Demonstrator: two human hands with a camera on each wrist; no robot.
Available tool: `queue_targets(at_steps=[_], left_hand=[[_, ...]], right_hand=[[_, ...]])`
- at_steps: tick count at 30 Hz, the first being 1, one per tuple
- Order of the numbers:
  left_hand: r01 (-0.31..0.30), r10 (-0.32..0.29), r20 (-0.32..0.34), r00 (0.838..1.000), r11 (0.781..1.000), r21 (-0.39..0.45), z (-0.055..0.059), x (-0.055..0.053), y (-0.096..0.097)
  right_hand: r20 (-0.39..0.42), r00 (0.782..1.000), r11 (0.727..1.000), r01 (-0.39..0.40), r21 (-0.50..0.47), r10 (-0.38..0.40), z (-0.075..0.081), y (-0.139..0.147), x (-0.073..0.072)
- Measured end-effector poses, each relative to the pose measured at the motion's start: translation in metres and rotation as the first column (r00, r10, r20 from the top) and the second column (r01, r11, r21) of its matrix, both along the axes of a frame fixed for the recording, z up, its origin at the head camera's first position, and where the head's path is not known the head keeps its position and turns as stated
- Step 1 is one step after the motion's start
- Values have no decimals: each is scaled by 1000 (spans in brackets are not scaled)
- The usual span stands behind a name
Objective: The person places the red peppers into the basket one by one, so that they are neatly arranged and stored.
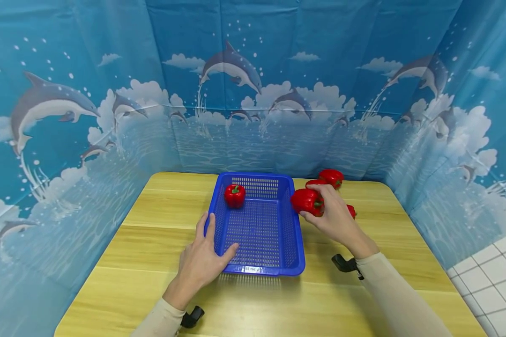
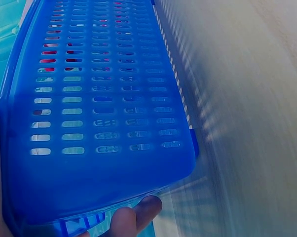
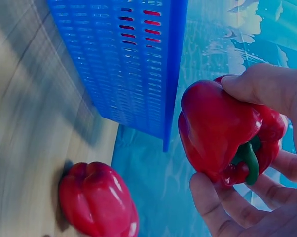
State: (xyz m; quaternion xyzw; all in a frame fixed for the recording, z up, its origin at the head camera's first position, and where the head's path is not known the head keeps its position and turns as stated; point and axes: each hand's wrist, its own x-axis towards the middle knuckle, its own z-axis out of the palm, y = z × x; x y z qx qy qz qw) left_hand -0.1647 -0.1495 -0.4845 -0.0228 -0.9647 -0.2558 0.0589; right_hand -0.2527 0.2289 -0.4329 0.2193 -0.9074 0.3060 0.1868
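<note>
In the head view, a blue plastic basket (image 1: 293, 234) stands on the wooden table with one red bell pepper (image 1: 234, 196) inside, at its far left corner. My left hand (image 1: 202, 262) holds the basket's near left corner; its thumb lies over the near rim and its fingers are at the left side. In the left wrist view, fingertips (image 2: 131, 217) show beside the slotted wall. My right hand (image 1: 335, 217) grips another red bell pepper (image 1: 305, 201) just off the basket's right rim. Its green stem (image 3: 249, 160) faces the palm in the right wrist view.
More red bell peppers (image 1: 332, 177) lie on the table beyond and beside my right hand, partly hidden by it. One pepper (image 3: 96, 200) shows below the held one in the right wrist view. A dolphin-print curtain (image 1: 257, 131) hangs behind the table (image 1: 160, 210).
</note>
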Motion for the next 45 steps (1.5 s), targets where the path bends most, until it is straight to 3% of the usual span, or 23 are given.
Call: queue_targets(at_steps=[16,32,45], left_hand=[[-2,2,-1,1000,1000,-7,-3,0,1],[-2,2,-19,1000,1000,-10,-5,0,3],[-8,8,-6,1000,1000,-6,-9,-2,1]], right_hand=[[45,999,999,-25,48,23,10,-17,-21],[153,986,995,-77,60,67,17,-44,-47],[233,965,993,-116,-27,119,17,-69,-71]])
